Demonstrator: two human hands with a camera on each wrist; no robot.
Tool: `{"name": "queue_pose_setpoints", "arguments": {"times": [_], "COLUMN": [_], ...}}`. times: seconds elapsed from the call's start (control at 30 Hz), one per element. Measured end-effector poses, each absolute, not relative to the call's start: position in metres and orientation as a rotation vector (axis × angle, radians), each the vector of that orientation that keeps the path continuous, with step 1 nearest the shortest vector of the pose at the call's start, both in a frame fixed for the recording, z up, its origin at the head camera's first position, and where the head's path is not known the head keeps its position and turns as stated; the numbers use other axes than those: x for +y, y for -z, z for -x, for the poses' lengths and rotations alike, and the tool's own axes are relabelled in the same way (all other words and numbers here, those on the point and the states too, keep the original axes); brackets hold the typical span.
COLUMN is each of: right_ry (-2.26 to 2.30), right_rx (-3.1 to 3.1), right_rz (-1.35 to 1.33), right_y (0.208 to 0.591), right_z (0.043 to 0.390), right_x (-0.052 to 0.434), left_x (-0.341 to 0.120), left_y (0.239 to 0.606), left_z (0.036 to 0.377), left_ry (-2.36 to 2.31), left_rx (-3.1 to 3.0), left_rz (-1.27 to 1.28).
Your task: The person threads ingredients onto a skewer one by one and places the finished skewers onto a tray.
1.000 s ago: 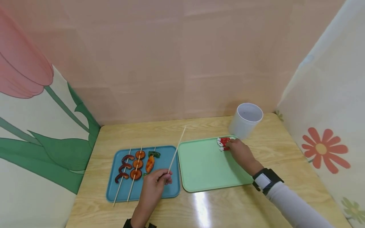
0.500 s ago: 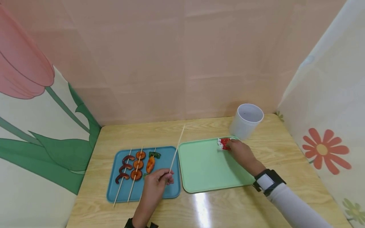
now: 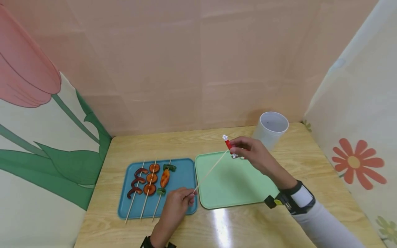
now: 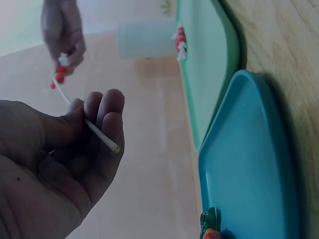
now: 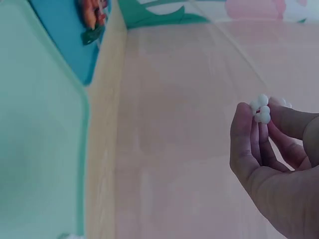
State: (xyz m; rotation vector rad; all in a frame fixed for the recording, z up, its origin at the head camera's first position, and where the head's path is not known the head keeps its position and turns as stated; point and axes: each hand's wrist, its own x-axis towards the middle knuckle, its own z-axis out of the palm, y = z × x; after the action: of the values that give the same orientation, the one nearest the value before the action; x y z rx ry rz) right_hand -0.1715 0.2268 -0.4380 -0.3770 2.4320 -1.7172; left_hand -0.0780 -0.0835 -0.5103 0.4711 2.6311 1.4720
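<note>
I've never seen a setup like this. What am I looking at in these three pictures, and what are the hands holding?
No machine here: a person works with bare hands and wears three cameras. The wide picture comes from the head and looks down at a wooden table. The other two come from the wrists, each close on its own hand.

On the table lie a blue tray with three filled skewers, a green tray, and a white cup behind it.

The left hand pinches the lower end of a bare wooden skewer. The right hand holds a small red and white piece at the skewer's tip. More such pieces lie on the green tray, as the left wrist view shows.
</note>
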Motion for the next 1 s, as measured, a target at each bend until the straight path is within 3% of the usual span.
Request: {"name": "queue_pose_setpoints", "arguments": {"times": [0.43, 0.73, 1.0], "right_ry": [1.600, 1.163, 1.047], "right_rx": [2.743, 3.324, 3.332], "right_rz": [0.446, 0.942, 1.244], "right_y": [0.430, 0.431, 0.440], "right_z": [0.160, 0.147, 0.130], "right_x": [0.212, 0.196, 0.171], "left_x": [-0.083, -0.076, -0.070], "left_y": [0.503, 0.495, 0.487], "left_z": [0.076, 0.074, 0.076], "left_ry": [-1.464, -1.508, -1.514], "left_rx": [2.607, 2.533, 2.571], "left_rz": [-0.430, -0.426, -0.425]}}
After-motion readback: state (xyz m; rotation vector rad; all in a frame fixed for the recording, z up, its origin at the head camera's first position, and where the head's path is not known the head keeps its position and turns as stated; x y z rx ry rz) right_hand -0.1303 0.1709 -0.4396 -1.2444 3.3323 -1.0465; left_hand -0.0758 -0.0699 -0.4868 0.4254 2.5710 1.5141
